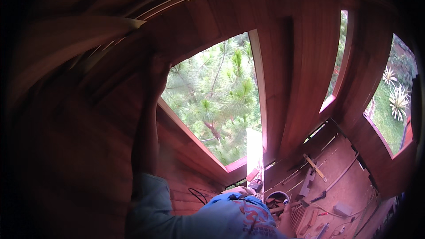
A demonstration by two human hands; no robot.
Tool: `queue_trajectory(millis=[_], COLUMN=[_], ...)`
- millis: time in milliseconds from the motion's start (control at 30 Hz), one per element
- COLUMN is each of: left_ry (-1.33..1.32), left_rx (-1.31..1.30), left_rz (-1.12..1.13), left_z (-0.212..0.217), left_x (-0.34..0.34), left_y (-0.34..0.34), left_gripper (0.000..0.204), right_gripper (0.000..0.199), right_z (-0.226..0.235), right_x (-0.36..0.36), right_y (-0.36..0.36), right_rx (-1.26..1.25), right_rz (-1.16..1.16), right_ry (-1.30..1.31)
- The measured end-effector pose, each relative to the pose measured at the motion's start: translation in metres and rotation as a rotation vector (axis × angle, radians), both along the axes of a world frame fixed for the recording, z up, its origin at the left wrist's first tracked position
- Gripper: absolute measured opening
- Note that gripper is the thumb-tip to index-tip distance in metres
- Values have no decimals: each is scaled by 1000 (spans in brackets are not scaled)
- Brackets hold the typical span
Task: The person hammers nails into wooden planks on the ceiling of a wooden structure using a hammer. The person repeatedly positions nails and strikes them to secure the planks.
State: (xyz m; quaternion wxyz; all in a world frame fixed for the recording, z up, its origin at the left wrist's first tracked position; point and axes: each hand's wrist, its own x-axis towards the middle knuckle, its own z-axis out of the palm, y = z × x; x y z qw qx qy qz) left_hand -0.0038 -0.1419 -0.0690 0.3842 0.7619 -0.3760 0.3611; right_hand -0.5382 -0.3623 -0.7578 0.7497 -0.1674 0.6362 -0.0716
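My left arm is raised along the plank wall point(208, 20). My left hand point(159, 67) is at the wall beside the upper left edge of the large window opening point(212, 102); its fingers are lost in shadow. Low in the view, my right hand point(286, 216) is closed around a brown stick-like tool point(277, 209), whose exact kind I cannot make out. Just beyond that hand stands a round bucket point(279, 194) with dark things inside.
On the wooden floor point(341, 163) lie a yellow level-like bar point(315, 167), a grey board point(307, 182), a pale block point(342, 209), a cord point(374, 199) and several small tools. A narrow window point(340, 62) and another opening point(394, 102) are on the right. Beams cross overhead.
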Motion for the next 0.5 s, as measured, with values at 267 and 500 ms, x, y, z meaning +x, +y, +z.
queue_trajectory(millis=[267,500], left_ry=[51,133], left_rx=[196,194], left_rz=[12,-97], left_z=[11,21], left_x=[28,12], left_y=[27,22], left_gripper=[70,64], right_gripper=[47,45], right_z=[-4,-5], right_x=[30,34], right_y=[-13,15], right_rx=[-166,-93], right_rz=[188,34], right_ry=[-38,-7])
